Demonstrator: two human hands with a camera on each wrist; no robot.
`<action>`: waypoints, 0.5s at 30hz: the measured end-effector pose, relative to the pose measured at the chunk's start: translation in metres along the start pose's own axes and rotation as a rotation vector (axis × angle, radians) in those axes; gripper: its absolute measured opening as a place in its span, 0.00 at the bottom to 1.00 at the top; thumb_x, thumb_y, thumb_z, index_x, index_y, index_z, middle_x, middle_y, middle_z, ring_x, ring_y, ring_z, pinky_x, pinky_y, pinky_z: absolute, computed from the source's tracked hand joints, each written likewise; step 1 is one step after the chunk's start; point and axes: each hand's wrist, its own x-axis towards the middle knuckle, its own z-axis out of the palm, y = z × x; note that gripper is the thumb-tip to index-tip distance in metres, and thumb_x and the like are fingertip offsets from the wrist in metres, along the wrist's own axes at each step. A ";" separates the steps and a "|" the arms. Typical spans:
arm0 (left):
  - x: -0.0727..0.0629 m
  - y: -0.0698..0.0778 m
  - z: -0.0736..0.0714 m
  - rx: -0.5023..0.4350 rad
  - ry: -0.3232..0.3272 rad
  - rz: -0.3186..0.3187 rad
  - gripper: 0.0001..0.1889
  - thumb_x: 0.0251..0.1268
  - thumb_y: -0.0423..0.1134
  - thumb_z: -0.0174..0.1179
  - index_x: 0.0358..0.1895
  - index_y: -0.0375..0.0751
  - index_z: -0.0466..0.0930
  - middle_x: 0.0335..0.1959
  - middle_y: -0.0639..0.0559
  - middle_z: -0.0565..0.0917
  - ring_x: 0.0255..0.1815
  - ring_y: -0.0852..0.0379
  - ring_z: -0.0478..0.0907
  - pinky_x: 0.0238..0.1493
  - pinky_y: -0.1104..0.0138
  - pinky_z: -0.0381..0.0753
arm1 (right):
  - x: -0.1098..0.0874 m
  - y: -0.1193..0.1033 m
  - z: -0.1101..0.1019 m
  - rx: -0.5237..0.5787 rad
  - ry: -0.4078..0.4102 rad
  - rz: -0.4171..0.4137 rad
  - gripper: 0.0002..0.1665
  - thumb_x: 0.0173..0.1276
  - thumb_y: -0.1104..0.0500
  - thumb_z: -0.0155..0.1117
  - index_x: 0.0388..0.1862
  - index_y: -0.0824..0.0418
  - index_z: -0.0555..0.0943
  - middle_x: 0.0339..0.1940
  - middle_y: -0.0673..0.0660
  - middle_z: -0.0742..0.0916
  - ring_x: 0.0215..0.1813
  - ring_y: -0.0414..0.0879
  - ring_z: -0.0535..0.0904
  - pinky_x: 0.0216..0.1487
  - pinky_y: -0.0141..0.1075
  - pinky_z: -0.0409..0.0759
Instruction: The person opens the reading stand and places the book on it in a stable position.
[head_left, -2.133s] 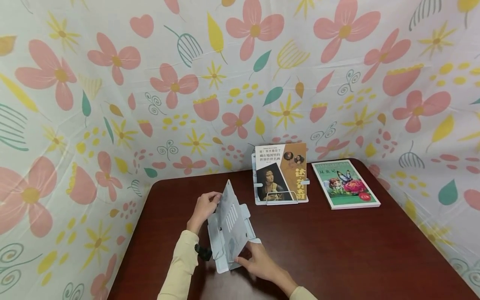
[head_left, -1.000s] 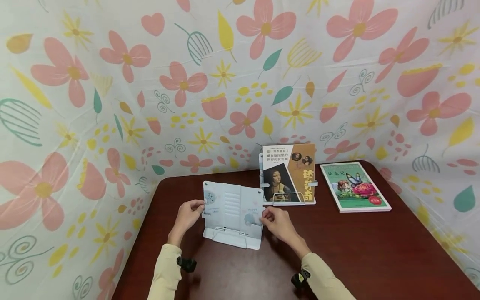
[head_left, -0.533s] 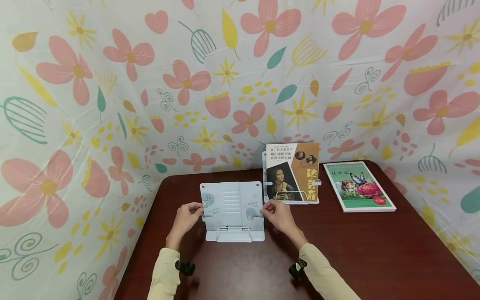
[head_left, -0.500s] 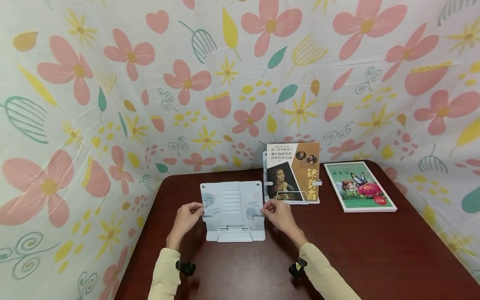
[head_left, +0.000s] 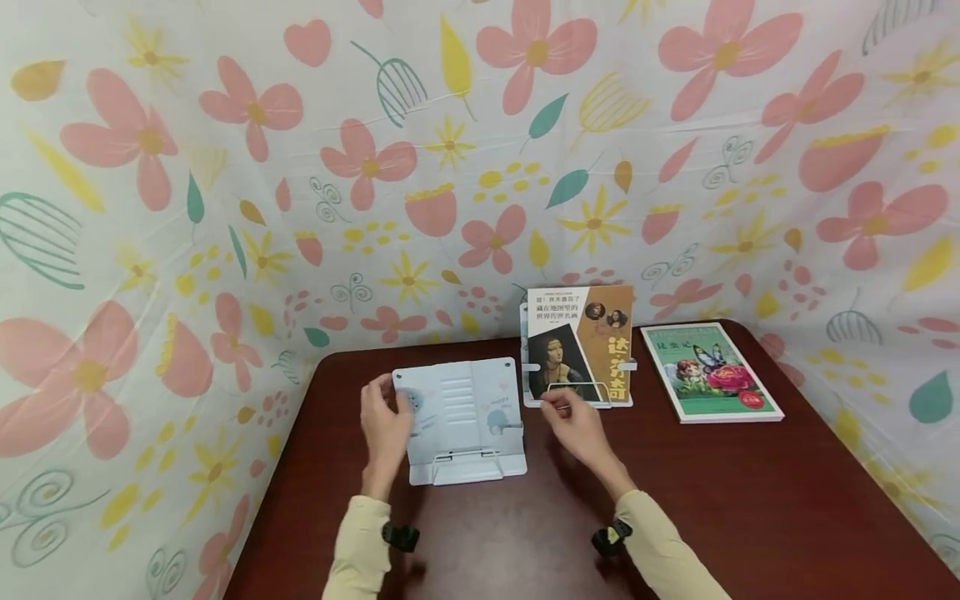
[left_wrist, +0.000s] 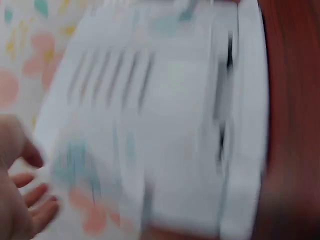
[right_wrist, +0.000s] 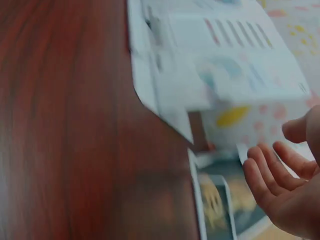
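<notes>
A pale blue-white book stand [head_left: 461, 417] with printed elephants, a slotted middle panel and a wire page holder stands tilted back on the table, nothing on it. Beside its left edge is my left hand [head_left: 386, 429], covering part of that edge. The left wrist view, though blurred, shows the left hand's fingers [left_wrist: 35, 195] spread and pinching nothing. To the right of the stand my right hand [head_left: 581, 433] hovers, loosely curled and apart from it. In the right wrist view the right hand's fingers [right_wrist: 270, 172] hold nothing.
Behind the right hand, a second stand [head_left: 524, 358] bears an orange and white painting book [head_left: 600, 337]. A green book [head_left: 708, 375] with a butterfly lies flat at the back right. Patterned cloth [head_left: 480, 167] hangs behind the dark red table [head_left: 712, 508].
The stand was turned to face front and set down. Since half a second ago both hands have let go of its sides; the right moved off rightward, and the left shifted up along the left edge.
</notes>
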 end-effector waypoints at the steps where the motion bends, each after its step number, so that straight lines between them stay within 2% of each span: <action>1: -0.002 0.009 0.007 -0.024 0.059 0.029 0.17 0.67 0.28 0.58 0.58 0.32 0.76 0.54 0.34 0.74 0.51 0.38 0.74 0.52 0.50 0.76 | 0.000 0.004 -0.010 -0.014 0.024 0.011 0.09 0.71 0.62 0.66 0.46 0.65 0.84 0.39 0.60 0.90 0.42 0.51 0.87 0.45 0.34 0.83; 3: -0.007 0.025 0.019 -0.038 0.143 0.081 0.19 0.66 0.27 0.59 0.59 0.34 0.74 0.57 0.33 0.69 0.52 0.37 0.72 0.50 0.51 0.74 | 0.001 0.013 -0.034 -0.049 0.074 0.033 0.11 0.73 0.61 0.64 0.50 0.66 0.83 0.44 0.63 0.89 0.45 0.55 0.86 0.46 0.33 0.82; 4: -0.009 0.032 0.023 -0.036 0.165 0.099 0.20 0.65 0.26 0.59 0.61 0.35 0.73 0.60 0.32 0.66 0.54 0.37 0.70 0.50 0.50 0.73 | 0.001 0.018 -0.048 -0.065 0.091 0.052 0.13 0.74 0.60 0.62 0.51 0.67 0.82 0.46 0.65 0.89 0.46 0.56 0.86 0.46 0.31 0.81; 6: -0.015 0.043 0.031 -0.020 0.189 0.115 0.24 0.64 0.27 0.61 0.63 0.37 0.71 0.65 0.32 0.62 0.59 0.36 0.67 0.53 0.49 0.72 | -0.001 0.030 -0.077 -0.101 0.128 0.075 0.15 0.76 0.59 0.60 0.53 0.67 0.81 0.49 0.67 0.88 0.48 0.56 0.85 0.46 0.27 0.78; 8: -0.021 0.055 0.040 -0.014 0.196 0.171 0.25 0.61 0.26 0.62 0.63 0.35 0.72 0.68 0.31 0.61 0.64 0.35 0.66 0.58 0.46 0.73 | -0.003 0.042 -0.107 -0.145 0.167 0.101 0.16 0.76 0.58 0.60 0.54 0.68 0.80 0.50 0.70 0.87 0.48 0.55 0.84 0.44 0.22 0.75; 10: -0.030 0.067 0.055 -0.039 0.181 0.250 0.23 0.58 0.25 0.62 0.59 0.33 0.74 0.66 0.31 0.65 0.65 0.36 0.68 0.62 0.46 0.74 | -0.006 0.057 -0.137 -0.207 0.200 0.121 0.17 0.76 0.57 0.59 0.55 0.69 0.80 0.50 0.72 0.87 0.48 0.55 0.83 0.42 0.22 0.73; 12: -0.043 0.079 0.078 -0.086 0.144 0.351 0.21 0.54 0.24 0.61 0.54 0.31 0.76 0.60 0.32 0.72 0.62 0.39 0.72 0.62 0.49 0.75 | -0.007 0.074 -0.166 -0.268 0.219 0.151 0.19 0.77 0.57 0.57 0.56 0.70 0.78 0.52 0.74 0.85 0.49 0.59 0.83 0.45 0.30 0.74; 13: -0.052 0.085 0.093 -0.116 0.110 0.397 0.20 0.53 0.23 0.60 0.52 0.31 0.77 0.57 0.35 0.75 0.59 0.41 0.74 0.61 0.51 0.77 | -0.008 0.083 -0.180 -0.295 0.215 0.176 0.21 0.77 0.55 0.56 0.58 0.71 0.77 0.53 0.76 0.84 0.52 0.62 0.82 0.47 0.35 0.75; 15: -0.073 0.099 0.122 -0.152 0.004 0.448 0.19 0.52 0.23 0.59 0.50 0.33 0.78 0.50 0.41 0.79 0.53 0.47 0.78 0.57 0.59 0.79 | -0.010 0.099 -0.205 -0.327 0.173 0.234 0.27 0.79 0.53 0.52 0.64 0.73 0.72 0.59 0.79 0.80 0.58 0.70 0.77 0.53 0.48 0.76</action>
